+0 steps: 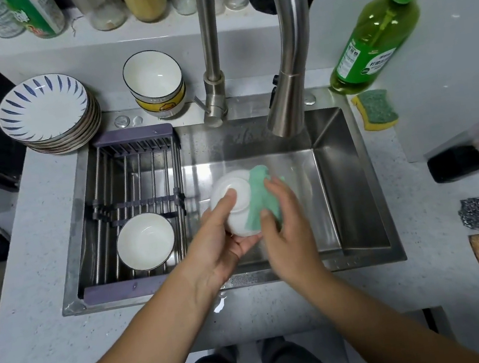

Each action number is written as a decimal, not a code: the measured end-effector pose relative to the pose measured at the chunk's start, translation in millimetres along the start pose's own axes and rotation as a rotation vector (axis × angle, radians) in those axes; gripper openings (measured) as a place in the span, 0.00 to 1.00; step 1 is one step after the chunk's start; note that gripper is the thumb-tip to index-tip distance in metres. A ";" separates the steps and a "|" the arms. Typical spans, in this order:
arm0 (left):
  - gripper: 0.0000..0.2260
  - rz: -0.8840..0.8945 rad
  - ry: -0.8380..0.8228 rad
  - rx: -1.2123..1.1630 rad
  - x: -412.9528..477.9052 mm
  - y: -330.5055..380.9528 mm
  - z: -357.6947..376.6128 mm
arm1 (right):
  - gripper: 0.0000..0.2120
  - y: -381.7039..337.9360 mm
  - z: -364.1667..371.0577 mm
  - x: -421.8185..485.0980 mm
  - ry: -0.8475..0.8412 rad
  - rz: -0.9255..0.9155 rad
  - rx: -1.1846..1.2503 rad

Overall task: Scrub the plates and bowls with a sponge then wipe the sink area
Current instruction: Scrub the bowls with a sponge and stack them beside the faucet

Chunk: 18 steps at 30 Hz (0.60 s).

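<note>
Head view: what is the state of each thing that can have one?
Held bowl, upside down over the sink.
Cloth, draped over that bowl's side.
Left hand, grips that bowl.
Right hand, holds the cloth against it.
Rack bowl, upright, empty.
Plates, stacked on the counter.
Stacked bowls, upright, nested.
Tap, no water visible.
Soap bottle, upright.
Sponge, lying untouched, green side up.

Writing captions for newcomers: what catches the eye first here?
Dead centre over the sink, the left hand holds an upturned white bowl while the right hand presses a green cloth on it. A big steel faucet arches above; a bright green soap bottle stands back right.
</note>
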<state>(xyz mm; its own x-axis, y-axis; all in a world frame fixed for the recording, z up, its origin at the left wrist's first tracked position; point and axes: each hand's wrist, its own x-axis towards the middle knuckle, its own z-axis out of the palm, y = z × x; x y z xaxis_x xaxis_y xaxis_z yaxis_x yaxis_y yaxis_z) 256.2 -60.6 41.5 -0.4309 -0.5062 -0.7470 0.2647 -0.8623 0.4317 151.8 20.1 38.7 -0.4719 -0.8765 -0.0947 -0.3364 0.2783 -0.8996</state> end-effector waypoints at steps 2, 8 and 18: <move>0.27 0.018 -0.001 0.025 0.0 -6.8 1.0 | 0.17 -4.7 -6.6 14.5 0.055 0.146 0.163; 0.24 0.124 0.013 -0.039 -3.4 -18.5 6.8 | 0.18 -15.2 -3.4 8.7 0.067 0.127 0.193; 0.23 0.040 -0.108 0.476 -7.9 16.9 -13.3 | 0.14 -22.4 -45.9 45.3 -0.301 0.039 -0.024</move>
<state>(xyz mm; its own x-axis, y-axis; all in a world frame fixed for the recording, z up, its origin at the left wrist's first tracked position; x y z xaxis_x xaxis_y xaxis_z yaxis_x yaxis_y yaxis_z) 275.5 -71.1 48.0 -0.5222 -0.5158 -0.6792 -0.1300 -0.7389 0.6611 100.6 -7.7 74.1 -0.2233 -0.9410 -0.2544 -0.3435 0.3202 -0.8829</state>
